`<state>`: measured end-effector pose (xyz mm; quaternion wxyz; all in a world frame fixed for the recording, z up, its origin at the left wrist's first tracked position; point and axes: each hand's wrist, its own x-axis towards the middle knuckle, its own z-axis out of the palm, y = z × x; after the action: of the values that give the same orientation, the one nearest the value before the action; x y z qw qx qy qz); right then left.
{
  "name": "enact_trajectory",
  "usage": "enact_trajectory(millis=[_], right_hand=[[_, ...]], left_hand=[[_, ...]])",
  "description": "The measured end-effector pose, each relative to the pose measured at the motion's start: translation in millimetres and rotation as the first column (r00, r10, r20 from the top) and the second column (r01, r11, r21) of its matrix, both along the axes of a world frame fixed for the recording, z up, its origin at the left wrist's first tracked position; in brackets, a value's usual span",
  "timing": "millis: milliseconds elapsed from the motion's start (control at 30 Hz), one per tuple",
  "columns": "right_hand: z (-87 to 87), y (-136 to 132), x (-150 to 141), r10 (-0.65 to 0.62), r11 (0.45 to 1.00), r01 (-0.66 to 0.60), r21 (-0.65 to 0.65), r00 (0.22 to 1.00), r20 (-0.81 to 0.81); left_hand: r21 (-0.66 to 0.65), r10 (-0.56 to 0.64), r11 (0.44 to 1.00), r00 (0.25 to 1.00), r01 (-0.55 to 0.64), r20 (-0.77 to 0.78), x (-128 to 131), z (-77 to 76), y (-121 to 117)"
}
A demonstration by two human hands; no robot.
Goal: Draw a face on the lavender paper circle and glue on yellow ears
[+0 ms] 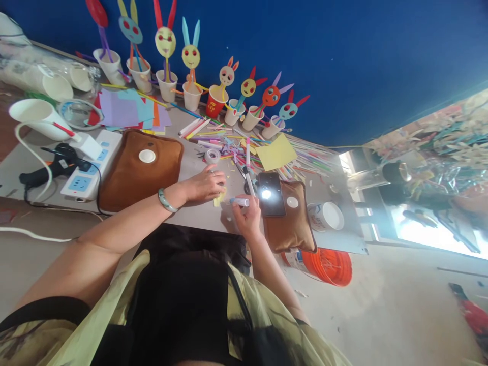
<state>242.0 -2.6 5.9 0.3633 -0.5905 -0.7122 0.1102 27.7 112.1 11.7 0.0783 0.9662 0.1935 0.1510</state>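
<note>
On the grey tabletop, my left hand [207,184], with a bracelet on its wrist, has its fingers curled down over a small piece of yellow paper [217,201]. Part of that paper is hidden under the fingertips. Just to the right, my right hand [249,217] is closed round a short white marker [241,202] whose bluish end points left toward the paper. A longer white marker with a black end [249,184] reaches up beside the right fingers; whether they also hold it I cannot tell. A roll of clear tape [212,156] lies beyond my left hand.
Rabbit-faced paper figures in cups [191,95] line the blue wall. Pens, scraps and a yellow sheet [277,152] lie before them. Brown cushions [143,168] flank my hands; a lit phone [272,194] rests on the right one. A power strip [86,175] stands left, an orange bucket [335,267] below.
</note>
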Motion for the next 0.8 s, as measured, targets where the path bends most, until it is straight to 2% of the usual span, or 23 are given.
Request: enact_trajectory(millis=[200,333,467,600,700,800], right_hand=[[2.3,-2.3,1.4,-0.061,0.998,0.061,0.02,0.998,-0.006],[1.8,-5.3,4.7,-0.091,0.996,0.093,0.017,0.992,-0.09],[3.5,-7.8,9.5,-0.09,0.996,0.089,-0.019,0.985,-0.147],[15.9,-4.9,12.3,0.09,0.995,-0.092,-0.046,0.994,-0.059],[26.4,-0.1,12.3,0.253,0.962,-0.245,-0.12,0.966,0.05],[31.3,5.0,10.6,0.351,0.928,-0.321,-0.189,0.924,0.154]], left_hand=[[-0.052,-0.011,0.999,0.999,0.013,0.04,2.5,-4.1,1.3],[-0.12,-0.031,0.992,0.998,0.038,0.059,1.9,-5.6,2.3],[-0.133,-0.058,0.989,0.996,0.066,0.06,0.7,-5.0,1.8],[-0.134,-0.059,0.989,0.997,0.065,0.048,0.6,-3.8,1.5],[-0.149,-0.062,0.986,0.997,0.069,0.051,0.6,-3.9,2.8],[-0.16,-0.053,0.985,0.997,0.06,0.051,0.2,-4.4,4.3]])
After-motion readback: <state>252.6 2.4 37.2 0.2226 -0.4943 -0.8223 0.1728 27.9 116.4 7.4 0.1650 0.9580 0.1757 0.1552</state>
